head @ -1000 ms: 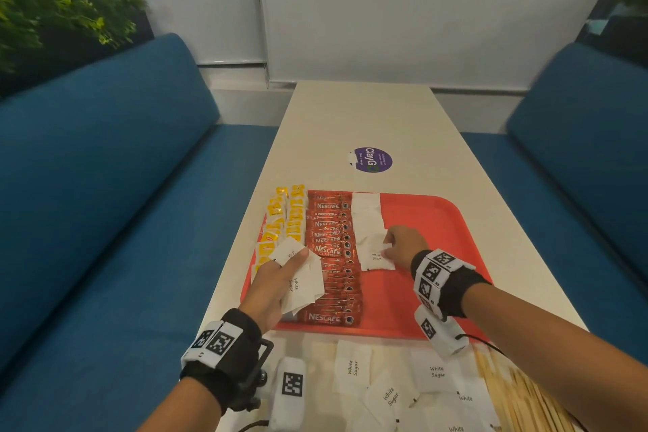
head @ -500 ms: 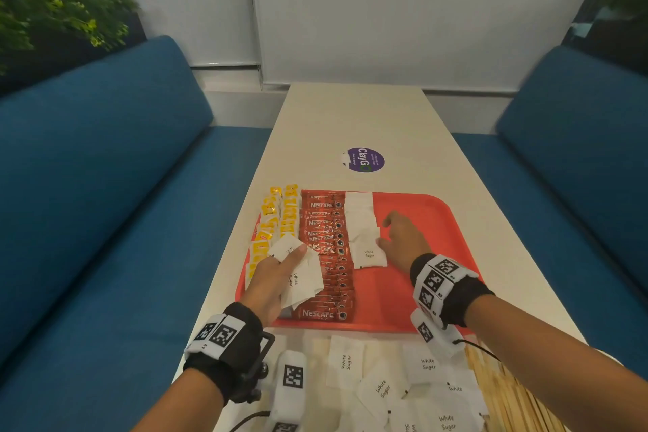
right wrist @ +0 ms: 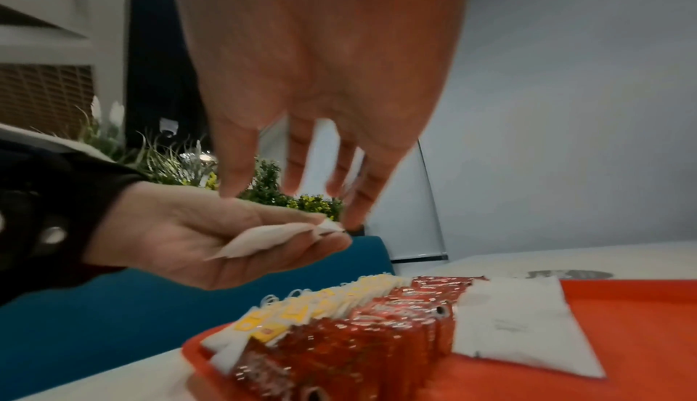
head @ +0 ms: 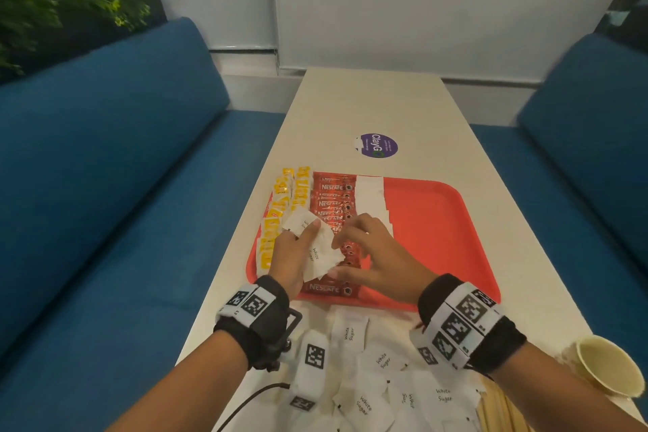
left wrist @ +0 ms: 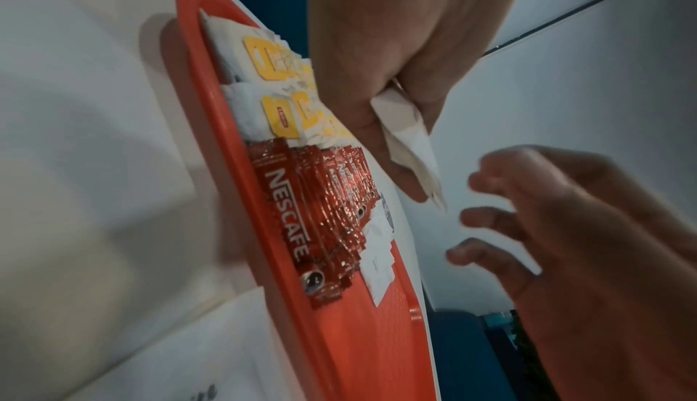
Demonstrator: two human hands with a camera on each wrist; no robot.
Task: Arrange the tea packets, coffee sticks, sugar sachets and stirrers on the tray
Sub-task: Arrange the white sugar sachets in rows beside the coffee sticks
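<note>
From the head camera, your left hand [head: 291, 256] is gripping a small fan of white sugar sachets [head: 315, 249] above the near left part of the red tray [head: 438, 221]. Your right hand [head: 375, 256] is hovering just beside that fan with spread fingers, holding nothing. On the tray, yellow tea packets [head: 280, 217], Nescafe coffee sticks [head: 333, 193] and a column of laid sugar sachets [head: 370, 193] are lying in rows side by side. More loose sachets [head: 382, 361] and wooden stirrers [head: 498, 410] are lying on the table [head: 368, 105] near you, with a paper cup [head: 610, 365] at your right.

From the left wrist, your left hand [left wrist: 385, 49] is pinching the sachets [left wrist: 407, 133] between thumb and fingers, while your right hand's fingers [left wrist: 490, 222] are reaching in, blurred.

From the right wrist, your right hand [right wrist: 313, 79] is hanging wide, its fingertips close above the sachets [right wrist: 264, 240] in your left hand [right wrist: 196, 237]; whether they are touching is unclear.
</note>
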